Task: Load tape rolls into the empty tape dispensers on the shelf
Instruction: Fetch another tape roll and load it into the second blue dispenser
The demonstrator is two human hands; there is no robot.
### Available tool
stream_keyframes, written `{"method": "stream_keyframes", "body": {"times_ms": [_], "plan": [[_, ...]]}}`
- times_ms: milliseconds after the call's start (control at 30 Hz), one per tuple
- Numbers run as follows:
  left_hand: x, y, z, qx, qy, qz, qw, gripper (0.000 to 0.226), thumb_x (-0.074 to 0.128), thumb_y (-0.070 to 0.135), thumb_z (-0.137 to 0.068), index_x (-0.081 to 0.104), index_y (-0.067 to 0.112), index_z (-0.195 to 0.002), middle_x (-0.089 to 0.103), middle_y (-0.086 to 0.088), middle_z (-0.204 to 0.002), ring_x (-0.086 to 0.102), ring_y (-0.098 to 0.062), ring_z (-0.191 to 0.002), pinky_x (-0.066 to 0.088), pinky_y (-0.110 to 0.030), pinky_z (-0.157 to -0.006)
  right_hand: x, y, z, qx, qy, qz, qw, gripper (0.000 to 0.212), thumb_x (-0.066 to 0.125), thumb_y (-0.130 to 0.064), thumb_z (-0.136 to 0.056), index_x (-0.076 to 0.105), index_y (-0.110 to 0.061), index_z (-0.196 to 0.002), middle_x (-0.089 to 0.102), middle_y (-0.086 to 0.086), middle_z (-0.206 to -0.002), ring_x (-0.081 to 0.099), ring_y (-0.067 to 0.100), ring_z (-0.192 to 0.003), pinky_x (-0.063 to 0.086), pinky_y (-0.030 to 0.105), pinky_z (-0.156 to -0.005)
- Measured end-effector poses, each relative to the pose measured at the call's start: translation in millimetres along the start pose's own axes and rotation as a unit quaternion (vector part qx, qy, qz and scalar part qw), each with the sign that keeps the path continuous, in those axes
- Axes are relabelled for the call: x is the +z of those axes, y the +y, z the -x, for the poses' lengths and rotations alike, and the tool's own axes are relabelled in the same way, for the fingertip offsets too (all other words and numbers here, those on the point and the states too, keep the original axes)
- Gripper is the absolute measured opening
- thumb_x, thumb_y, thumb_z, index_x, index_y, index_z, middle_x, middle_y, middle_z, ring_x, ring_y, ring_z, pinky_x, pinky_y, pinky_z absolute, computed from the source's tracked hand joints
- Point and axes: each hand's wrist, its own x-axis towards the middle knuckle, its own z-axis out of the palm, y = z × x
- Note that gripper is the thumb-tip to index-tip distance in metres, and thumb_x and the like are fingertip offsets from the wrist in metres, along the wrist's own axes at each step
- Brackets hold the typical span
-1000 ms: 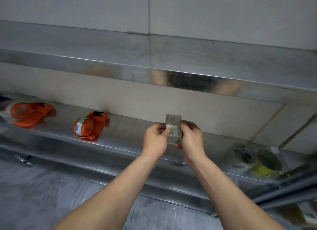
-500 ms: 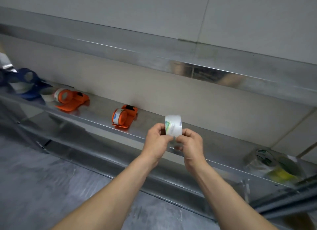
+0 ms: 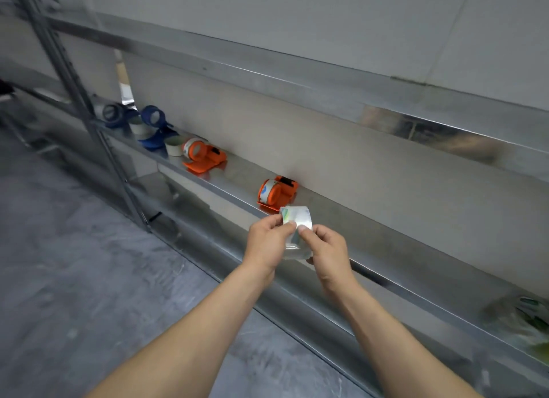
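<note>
Still gripped, tape roll (image 3: 297, 221), blue dispensers (image 3: 155, 124) fully visible

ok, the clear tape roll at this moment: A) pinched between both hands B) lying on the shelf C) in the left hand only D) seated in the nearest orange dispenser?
A: the left hand and the right hand both pinch the tape roll, holding it clear of the shelf and the orange dispenser.

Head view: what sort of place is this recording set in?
Probably a storeroom or workshop: a bare metal shelf and slotted upright post, a grey concrete-looking floor, orange tape dispensers and blue tape dispensers lined up.
</note>
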Motion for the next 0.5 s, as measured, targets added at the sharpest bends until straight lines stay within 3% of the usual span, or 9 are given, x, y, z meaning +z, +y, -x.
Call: {"method": "stream_keyframes", "body": {"times_ms": [67, 167, 333, 500], "plan": [[-11.2, -0.3, 2.2, -0.022, 0.035, -0.003, 0.999, 0.016, 0.063, 0.023, -0.091, 0.074, 0.016, -0.101, 0.075, -0.012, -0.098, 0.070, -0.031, -0.093, 0.057, -0.040, -0.076, 8.4, -1.4, 0.7, 0.002, -0.035, -0.008, 0.999, 0.033, 0.069, -0.029, -0.076, 0.063, 0.004, -0.076, 0.057, 0.009, -0.069, 0.050, 0.020, -0.068, 0.039, 0.035, -0.065], [-25.5, 2.3, 7.7, -0.021, 0.082, 0.006, 0.996, 0.020, 0.065, 0.027, -0.092, 0.073, 0.011, -0.100, 0.074, -0.014, -0.093, 0.070, -0.026, -0.080, 0.053, -0.032, -0.062, 17.3, -1.3, 2.7, 0.003, -0.091, 0.004, 0.996, 0.008, 0.069, -0.010, -0.085, 0.069, -0.005, -0.079, 0.065, 0.006, -0.072, 0.058, 0.018, -0.070, 0.045, 0.034, -0.066], [-40.8, 7.8, 21.2, 0.004, 0.148, 0.025, 0.989, 0.022, 0.067, 0.030, -0.091, 0.074, 0.009, -0.090, 0.072, -0.004, -0.072, 0.066, -0.019, -0.064, 0.048, -0.026, -0.054, 33.8, -3.4, 3.4, -0.014, -0.134, 0.012, 0.991, 0.014, 0.064, -0.012, -0.092, 0.070, 0.000, -0.087, 0.066, 0.005, -0.073, 0.058, 0.014, -0.068, 0.048, 0.032, -0.064], [-66.6, 14.0, 21.8, 0.013, 0.179, 0.058, 0.982, 0.035, 0.058, 0.035, -0.096, 0.067, 0.009, -0.075, 0.058, -0.006, -0.063, 0.055, -0.022, -0.060, 0.039, -0.024, -0.051, 62.3, -7.5, 1.2, 0.002, -0.171, -0.006, 0.985, 0.019, 0.058, -0.010, -0.096, 0.070, -0.011, -0.081, 0.070, -0.006, -0.064, 0.064, 0.007, -0.059, 0.053, 0.026, -0.058]]}}
